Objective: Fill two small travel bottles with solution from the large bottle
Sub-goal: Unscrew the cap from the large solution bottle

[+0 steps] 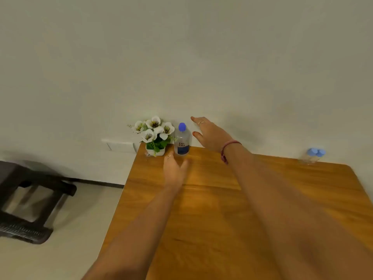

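The large clear bottle (182, 142) with a blue cap and dark blue label stands upright at the far left corner of the wooden table (232, 209). My left hand (174, 168) lies open just in front of it, fingers straight, not touching it. My right hand (210, 134) is raised to the right of the bottle, fingers spread, holding nothing. Two small clear travel bottles (313, 156) with light blue caps stand side by side at the table's far right edge, by the wall.
A white pot of artificial white flowers (154, 136) sits left of the large bottle, at the table's corner. A white wall runs right behind the table. A dark plastic stool (30, 199) stands on the floor to the left.
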A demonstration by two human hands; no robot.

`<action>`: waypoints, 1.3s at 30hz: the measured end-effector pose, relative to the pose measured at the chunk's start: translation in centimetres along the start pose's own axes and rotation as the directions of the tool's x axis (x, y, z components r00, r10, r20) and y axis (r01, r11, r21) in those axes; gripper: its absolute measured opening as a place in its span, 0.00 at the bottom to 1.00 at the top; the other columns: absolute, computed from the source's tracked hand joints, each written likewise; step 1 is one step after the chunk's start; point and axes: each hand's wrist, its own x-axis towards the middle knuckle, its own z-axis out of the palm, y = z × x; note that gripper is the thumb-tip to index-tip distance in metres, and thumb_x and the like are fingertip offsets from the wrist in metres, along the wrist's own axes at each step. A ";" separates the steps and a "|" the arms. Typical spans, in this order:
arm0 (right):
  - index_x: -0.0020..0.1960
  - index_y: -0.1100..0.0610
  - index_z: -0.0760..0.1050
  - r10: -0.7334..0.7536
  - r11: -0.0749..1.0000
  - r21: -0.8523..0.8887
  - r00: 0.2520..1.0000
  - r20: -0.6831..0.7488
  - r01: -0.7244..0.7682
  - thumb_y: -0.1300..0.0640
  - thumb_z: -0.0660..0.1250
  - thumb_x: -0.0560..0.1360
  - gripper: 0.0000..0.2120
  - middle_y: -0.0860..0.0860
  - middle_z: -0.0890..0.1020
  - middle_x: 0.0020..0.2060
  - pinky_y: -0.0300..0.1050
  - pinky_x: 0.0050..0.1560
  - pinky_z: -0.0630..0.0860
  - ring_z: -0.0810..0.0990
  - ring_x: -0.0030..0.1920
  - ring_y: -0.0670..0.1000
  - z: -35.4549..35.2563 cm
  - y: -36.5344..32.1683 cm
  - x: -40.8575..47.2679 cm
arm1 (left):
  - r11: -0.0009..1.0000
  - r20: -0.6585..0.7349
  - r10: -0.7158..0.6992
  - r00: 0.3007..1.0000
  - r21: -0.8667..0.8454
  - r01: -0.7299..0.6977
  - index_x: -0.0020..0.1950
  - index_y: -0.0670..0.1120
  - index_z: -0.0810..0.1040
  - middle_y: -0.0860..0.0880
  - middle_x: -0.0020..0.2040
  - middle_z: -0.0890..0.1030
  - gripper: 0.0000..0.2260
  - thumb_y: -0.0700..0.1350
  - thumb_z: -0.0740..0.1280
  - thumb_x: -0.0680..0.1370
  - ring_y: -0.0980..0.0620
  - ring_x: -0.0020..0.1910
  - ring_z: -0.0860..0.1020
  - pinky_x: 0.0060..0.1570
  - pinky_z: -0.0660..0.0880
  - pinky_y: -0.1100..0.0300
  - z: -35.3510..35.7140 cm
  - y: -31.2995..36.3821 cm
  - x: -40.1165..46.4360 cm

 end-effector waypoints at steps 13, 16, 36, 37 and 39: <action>0.72 0.54 0.65 0.009 1.000 -0.027 0.994 0.113 -0.006 0.70 0.54 0.79 0.24 0.53 0.66 0.72 0.42 0.67 0.62 0.66 0.69 0.54 2.8 0.8 6.2 | 0.989 -0.038 -0.057 0.998 -0.140 0.051 0.72 0.40 0.65 0.42 0.66 0.75 0.32 0.36 0.74 0.70 0.46 0.64 0.75 0.56 0.70 0.64 3.2 -1.2 7.1; 0.71 0.54 0.66 0.015 1.000 0.022 0.989 0.145 -0.018 0.71 0.56 0.78 0.24 0.54 0.67 0.71 0.41 0.66 0.61 0.67 0.68 0.55 2.7 1.0 6.8 | 0.982 -0.045 -0.040 0.998 -0.185 0.031 0.70 0.39 0.66 0.41 0.65 0.75 0.32 0.37 0.75 0.70 0.45 0.64 0.75 0.59 0.73 0.58 3.8 -1.2 7.8; 0.61 0.54 0.76 -0.019 1.000 0.014 0.984 0.175 0.017 0.64 0.65 0.76 0.15 0.53 0.76 0.57 0.42 0.57 0.70 0.74 0.56 0.52 0.8 2.3 -0.1 | 0.972 0.001 -0.054 0.999 -0.228 0.053 0.64 0.43 0.73 0.46 0.58 0.78 0.31 0.44 0.80 0.65 0.49 0.56 0.78 0.54 0.79 0.52 5.9 -1.7 1.9; 0.61 0.55 0.76 -0.022 1.000 0.003 0.985 0.172 0.022 0.63 0.65 0.75 0.15 0.53 0.77 0.56 0.42 0.57 0.71 0.75 0.55 0.51 0.5 2.4 -1.5 | 0.971 0.031 -0.051 0.998 -0.232 0.056 0.64 0.42 0.72 0.46 0.59 0.78 0.31 0.44 0.80 0.64 0.48 0.56 0.78 0.55 0.79 0.51 6.0 -1.7 0.8; 0.60 0.55 0.77 -0.020 1.000 -0.006 0.989 0.145 0.021 0.60 0.67 0.75 0.14 0.51 0.78 0.52 0.39 0.53 0.71 0.76 0.51 0.49 -0.1 2.9 -4.5 | 0.968 0.087 -0.023 0.996 -0.247 0.044 0.66 0.42 0.71 0.46 0.60 0.77 0.33 0.44 0.81 0.64 0.48 0.58 0.77 0.58 0.77 0.51 6.1 -1.6 -1.4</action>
